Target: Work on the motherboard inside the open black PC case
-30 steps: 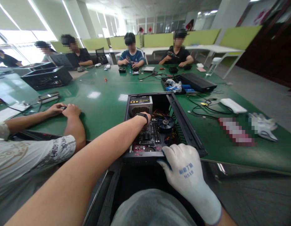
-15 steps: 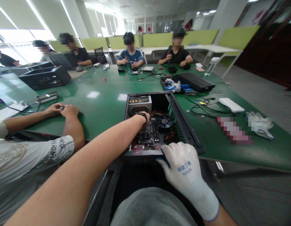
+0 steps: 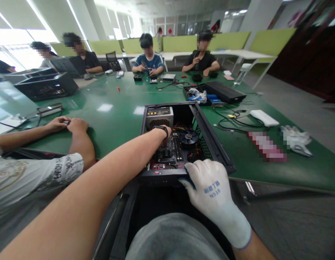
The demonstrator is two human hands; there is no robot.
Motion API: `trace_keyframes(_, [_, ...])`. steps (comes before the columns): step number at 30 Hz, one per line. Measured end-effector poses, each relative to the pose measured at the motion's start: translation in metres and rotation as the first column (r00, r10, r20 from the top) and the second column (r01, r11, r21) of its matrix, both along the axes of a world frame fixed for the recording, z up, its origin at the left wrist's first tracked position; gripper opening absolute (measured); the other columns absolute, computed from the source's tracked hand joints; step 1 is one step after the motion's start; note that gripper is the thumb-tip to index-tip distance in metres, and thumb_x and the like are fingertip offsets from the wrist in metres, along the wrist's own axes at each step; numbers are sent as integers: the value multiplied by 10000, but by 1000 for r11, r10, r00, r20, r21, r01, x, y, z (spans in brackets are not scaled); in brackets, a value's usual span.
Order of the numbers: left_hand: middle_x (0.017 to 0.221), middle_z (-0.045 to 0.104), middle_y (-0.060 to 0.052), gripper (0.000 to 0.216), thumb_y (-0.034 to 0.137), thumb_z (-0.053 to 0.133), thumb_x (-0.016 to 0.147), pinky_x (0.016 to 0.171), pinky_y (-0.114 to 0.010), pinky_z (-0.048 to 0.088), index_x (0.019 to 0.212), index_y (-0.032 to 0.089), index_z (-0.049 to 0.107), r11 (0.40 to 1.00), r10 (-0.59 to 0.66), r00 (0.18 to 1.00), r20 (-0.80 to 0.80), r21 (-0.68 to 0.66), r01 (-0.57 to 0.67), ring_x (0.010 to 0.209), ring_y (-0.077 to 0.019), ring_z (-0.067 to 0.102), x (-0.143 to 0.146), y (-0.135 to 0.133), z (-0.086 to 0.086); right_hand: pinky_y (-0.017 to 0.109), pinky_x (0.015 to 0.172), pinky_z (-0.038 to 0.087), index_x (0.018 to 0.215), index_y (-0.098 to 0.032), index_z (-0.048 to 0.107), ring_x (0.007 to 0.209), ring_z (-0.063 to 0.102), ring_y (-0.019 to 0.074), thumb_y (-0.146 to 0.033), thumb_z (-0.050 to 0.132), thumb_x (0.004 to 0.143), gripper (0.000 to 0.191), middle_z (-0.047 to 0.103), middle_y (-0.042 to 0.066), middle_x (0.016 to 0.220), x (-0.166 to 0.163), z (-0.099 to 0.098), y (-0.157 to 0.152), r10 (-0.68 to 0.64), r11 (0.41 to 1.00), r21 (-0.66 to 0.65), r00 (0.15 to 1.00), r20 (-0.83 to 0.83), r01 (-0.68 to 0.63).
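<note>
An open black computer case [image 3: 214,135] lies in front of me at the table edge. Inside it are a silver power supply [image 3: 164,119], a motherboard [image 3: 170,153] and a round black cooling fan [image 3: 188,137]. My left hand [image 3: 167,131], bare with a black wristband, reaches down into the case beside the power supply; its fingers are hidden. In a white glove, my right hand [image 3: 207,180] grips the case's near edge at its right part, fingers bent over the rim and thumb in front.
At left a person's forearms and hands [image 3: 72,124] rest on the green table [image 3: 115,108]. Beyond the case are a black toolbox [image 3: 218,92] and several people. To the right lie black cables [image 3: 228,126], a white power bank-like block [image 3: 264,118] and a glove [image 3: 296,141].
The view has shifted slightly, so everything sits a little higher and further left. Both my hands keep about the same places on and in the case.
</note>
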State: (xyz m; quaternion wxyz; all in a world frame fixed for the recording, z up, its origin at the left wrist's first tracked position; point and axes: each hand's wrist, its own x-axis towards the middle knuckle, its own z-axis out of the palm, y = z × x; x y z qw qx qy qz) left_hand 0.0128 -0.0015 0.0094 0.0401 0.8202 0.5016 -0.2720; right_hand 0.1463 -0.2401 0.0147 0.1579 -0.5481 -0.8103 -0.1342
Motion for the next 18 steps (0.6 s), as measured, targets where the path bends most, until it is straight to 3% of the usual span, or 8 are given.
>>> trace_keyframes(5, [1115, 742, -142, 643, 274, 880, 507, 937, -316, 528, 1117, 119, 751, 999, -44, 997, -61, -3, 44, 1039, -301, 687, 0, -2, 4, 361, 690, 192, 994, -195, 619, 779, 434, 225, -394, 672, 816, 272, 594, 57, 835, 1, -1, -1, 10, 1000, 11, 1000, 1, -10])
trace_keyframes(11, [1163, 726, -148, 700, 314, 886, 500, 963, -330, 514, 1157, 129, 733, 999, -38, 998, -50, 3, 38, 1079, -308, 671, 0, -3, 5, 357, 683, 182, 979, -189, 619, 770, 425, 221, -391, 665, 818, 262, 589, 59, 823, 0, 0, 0, 13, 1000, 24, 1000, 2, -13])
trace_keyframes(18, [1127, 736, -165, 632, 236, 889, 498, 940, -334, 526, 1100, 100, 749, 998, -61, 996, -70, -5, 60, 1041, -306, 684, 2, -6, 8, 359, 685, 184, 973, -196, 618, 769, 421, 221, -365, 651, 821, 230, 577, 57, 814, 0, 1, 0, 11, 1000, 23, 1000, -6, -11])
